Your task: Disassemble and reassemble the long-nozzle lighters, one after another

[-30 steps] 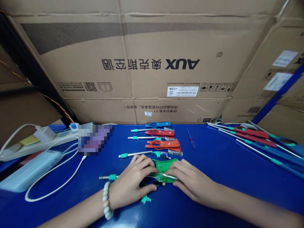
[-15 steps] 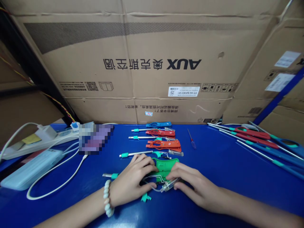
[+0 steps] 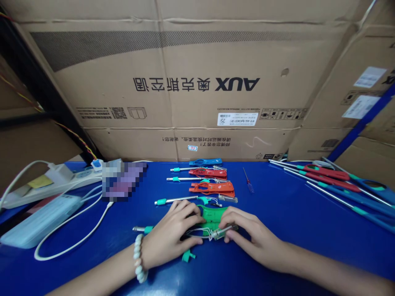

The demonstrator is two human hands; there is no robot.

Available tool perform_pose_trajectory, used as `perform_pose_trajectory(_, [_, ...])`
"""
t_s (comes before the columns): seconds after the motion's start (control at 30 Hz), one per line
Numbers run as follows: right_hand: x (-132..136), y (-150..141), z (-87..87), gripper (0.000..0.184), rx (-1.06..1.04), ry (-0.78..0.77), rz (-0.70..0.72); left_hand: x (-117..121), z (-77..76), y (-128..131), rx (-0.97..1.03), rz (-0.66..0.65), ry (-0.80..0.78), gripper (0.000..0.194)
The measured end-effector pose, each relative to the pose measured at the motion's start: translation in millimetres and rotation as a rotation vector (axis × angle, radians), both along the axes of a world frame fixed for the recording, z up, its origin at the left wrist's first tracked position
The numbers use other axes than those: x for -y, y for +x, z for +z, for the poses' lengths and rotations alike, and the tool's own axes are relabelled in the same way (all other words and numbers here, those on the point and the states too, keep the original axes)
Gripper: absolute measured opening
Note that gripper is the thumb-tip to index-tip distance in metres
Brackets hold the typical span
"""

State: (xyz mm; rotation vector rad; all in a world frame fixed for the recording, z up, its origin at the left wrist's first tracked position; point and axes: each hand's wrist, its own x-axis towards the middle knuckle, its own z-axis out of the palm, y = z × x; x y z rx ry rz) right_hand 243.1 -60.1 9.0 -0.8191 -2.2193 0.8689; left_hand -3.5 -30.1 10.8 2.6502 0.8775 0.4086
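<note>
On the blue table, my right hand (image 3: 247, 232) pinches a clear fuel tank (image 3: 218, 233) of a long-nosed lighter between thumb and fingers. White wires and a pale thin tube run left from its valve end. My left hand (image 3: 182, 226) curls over a green lighter casing (image 3: 213, 213), fingertips at its left part, thumb close to the thin tube. Under that hand lies a metal lighter nozzle (image 3: 138, 229) with a teal collar, its tip sticking out to the left; its middle is hidden. A small teal trigger (image 3: 188, 255) lies loose below my left thumb.
Beyond my hands are rows of opened lighters: an orange casing (image 3: 212, 188), a red casing (image 3: 208, 173) and a blue casing (image 3: 206, 162). A screwdriver (image 3: 248, 181) lies right of them. Several assembled lighters (image 3: 336, 181) sit far right; a power bank (image 3: 41, 222) and cables lie left.
My right hand has tilted and raised the fuel tank slightly over the green casing, its fingers curling more. My left hand stays nearly in place.
</note>
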Motion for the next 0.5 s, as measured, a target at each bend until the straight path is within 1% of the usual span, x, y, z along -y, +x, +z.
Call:
perform_pose_trajectory(0.27, [-1.1, -0.1, 1.6, 0.011, -0.036, -0.011, -0.005, 0.2, 0.8, -1.7, 0.040, -0.054, 0.018, 0.030])
perform_pose_trajectory(0.4, [0.8, 0.2, 2.0, 0.011, -0.060, -0.011, -0.012, 1.0, 1.6, -1.8, 0.075, -0.075, 0.014, 0.022])
perform_pose_trajectory(0.5, [2.1, 0.4, 1.9, 0.010, -0.076, -0.009, -0.013, 2.5, 2.8, -2.7, 0.112, -0.087, 0.005, 0.011])
